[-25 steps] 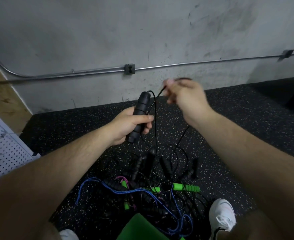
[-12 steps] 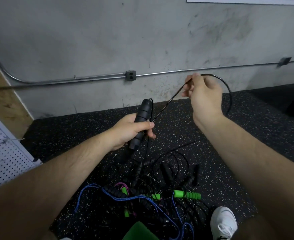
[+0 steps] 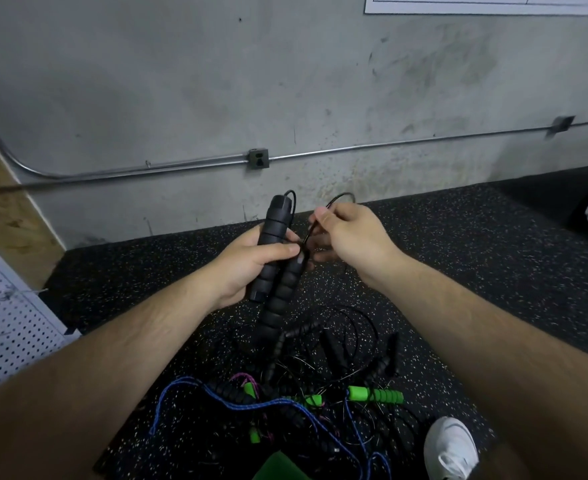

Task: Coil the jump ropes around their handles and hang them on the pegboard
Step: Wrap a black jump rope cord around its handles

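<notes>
Coiling step: above the tangled rope pile (image 3: 320, 368), the left hand (image 3: 247, 265) holds two black handles (image 3: 274, 230) in a closed grip. The right hand (image 3: 351, 233) pinches their thin cord (image 3: 308, 233). Next, likely: loop it tautly round them.

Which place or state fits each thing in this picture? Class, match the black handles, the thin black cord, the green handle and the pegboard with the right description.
Things:
1. black handles
2. thin black cord
3. green handle
4. pegboard

Places or states:
A. lies on the floor
B. pinched by the right hand
C. at the left edge of the view
D. gripped in the left hand

Pairs: 1-D, 2-B, 3-A, 4-C.
</notes>
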{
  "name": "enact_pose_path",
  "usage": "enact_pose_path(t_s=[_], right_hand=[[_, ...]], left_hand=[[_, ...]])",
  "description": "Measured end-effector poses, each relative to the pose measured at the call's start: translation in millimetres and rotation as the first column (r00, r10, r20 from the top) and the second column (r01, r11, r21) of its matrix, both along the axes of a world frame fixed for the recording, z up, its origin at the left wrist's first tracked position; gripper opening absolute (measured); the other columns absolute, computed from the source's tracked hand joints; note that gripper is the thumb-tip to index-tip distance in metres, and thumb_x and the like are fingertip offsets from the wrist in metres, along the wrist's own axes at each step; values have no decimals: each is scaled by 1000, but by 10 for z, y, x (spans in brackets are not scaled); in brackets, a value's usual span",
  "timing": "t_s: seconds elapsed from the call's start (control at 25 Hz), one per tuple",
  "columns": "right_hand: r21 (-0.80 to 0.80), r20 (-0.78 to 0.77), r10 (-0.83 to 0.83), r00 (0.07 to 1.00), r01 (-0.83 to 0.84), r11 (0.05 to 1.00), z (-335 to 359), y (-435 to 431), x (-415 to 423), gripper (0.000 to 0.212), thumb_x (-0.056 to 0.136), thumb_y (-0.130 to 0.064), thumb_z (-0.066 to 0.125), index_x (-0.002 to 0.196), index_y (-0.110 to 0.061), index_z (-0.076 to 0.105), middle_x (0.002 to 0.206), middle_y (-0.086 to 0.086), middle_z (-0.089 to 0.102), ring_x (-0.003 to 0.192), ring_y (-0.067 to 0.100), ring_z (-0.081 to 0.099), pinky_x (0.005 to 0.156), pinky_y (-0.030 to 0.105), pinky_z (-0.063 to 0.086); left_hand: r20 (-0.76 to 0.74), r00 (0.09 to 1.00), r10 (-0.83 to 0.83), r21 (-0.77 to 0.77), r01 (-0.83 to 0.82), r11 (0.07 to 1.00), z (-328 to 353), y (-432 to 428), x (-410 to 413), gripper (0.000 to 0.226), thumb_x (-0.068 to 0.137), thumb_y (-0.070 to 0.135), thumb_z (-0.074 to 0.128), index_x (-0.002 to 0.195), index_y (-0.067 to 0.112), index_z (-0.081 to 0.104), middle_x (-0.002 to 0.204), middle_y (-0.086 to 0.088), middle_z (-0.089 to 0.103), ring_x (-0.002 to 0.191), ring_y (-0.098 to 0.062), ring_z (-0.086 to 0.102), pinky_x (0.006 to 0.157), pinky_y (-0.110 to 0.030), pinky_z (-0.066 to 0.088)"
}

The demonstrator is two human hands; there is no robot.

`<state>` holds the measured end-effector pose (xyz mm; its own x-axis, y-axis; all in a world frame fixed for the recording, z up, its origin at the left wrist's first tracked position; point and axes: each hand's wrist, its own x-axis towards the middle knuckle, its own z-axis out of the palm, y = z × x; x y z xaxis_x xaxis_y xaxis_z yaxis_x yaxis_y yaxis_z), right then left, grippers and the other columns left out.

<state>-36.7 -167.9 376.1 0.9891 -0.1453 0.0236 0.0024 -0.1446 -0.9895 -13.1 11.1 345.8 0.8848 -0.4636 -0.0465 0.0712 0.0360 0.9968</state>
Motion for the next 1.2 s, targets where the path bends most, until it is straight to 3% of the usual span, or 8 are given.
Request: enact_pose_path(t_s=[0.16,0.48,0.64,0.76,0.96,1.08,1.16,1.2], right_hand=[[105,73,-116,991,108,989,82,-16,-3,25,105,-29,50,94,-10,61,87,8,65,83,30,75,69,50,63],[98,39,-310,950,305,947,18,-87,129,30,101,-34,56,87,-8,64,68,2,69,83,34,73,73,60,60],[-13,-176,-111,978,110,994,-13,-60,34,44,95,-55,59,99,-12,64,103,7,70,96,28,69,85,47,60],[-250,-271,68,960,-139,958,-106,109,-132,44,82,-62,70,95,-19,66,97,-1,69,89,14,66,75,31,56],[-397,-165,69,984,-130,909,-222,148,-101,54,77,-46,81,114,-16,55,99,-4,64,90,12,64,75,30,53],[-547,-62,124,990,-138,826,-264,59,-54,70,72,-39,84,129,-22,48,114,-8,60,101,14,63,86,32,53],[-718,33,155,987,-84,691,-260,8,-47,80,69,-40,84,137,-24,44,127,-9,53,106,15,60,90,36,53],[-782,65,196,978,-73,619,-247,-9,-51,82,68,-40,83,139,-25,43,131,-10,50,107,15,60,90,37,53]], left_hand=[[-15,999,-41,64,42,997,-167,13,26,56,75,24,84,126,17,62,125,-16,69,118,-41,64,105,-61,46],[-19,997,-75,131,77,988,-278,-108,-164,46,76,22,83,118,14,65,113,-10,74,106,-28,70,98,-45,54],[21,999,48,166,-50,985,-231,-145,-134,24,91,24,72,114,18,64,96,-2,76,85,-20,73,73,-36,57],[86,989,121,283,-141,949,-229,-193,-127,15,97,28,66,111,28,60,94,1,75,77,-13,73,61,-27,54],[-80,992,-94,143,105,984,-205,-123,-158,58,81,4,72,135,14,51,121,-11,70,110,-22,69,88,-35,57],[37,979,-203,535,152,831,10,45,-122,35,81,14,68,115,16,63,112,-11,72,103,-22,71,85,-38,60],[321,925,-200,779,-138,611,178,172,-81,12,88,21,65,99,22,66,98,2,71,92,-16,70,77,-37,60],[512,833,-210,768,-335,546,247,231,-67,16,86,25,66,102,23,63,103,7,66,96,-15,66,80,-33,55]])
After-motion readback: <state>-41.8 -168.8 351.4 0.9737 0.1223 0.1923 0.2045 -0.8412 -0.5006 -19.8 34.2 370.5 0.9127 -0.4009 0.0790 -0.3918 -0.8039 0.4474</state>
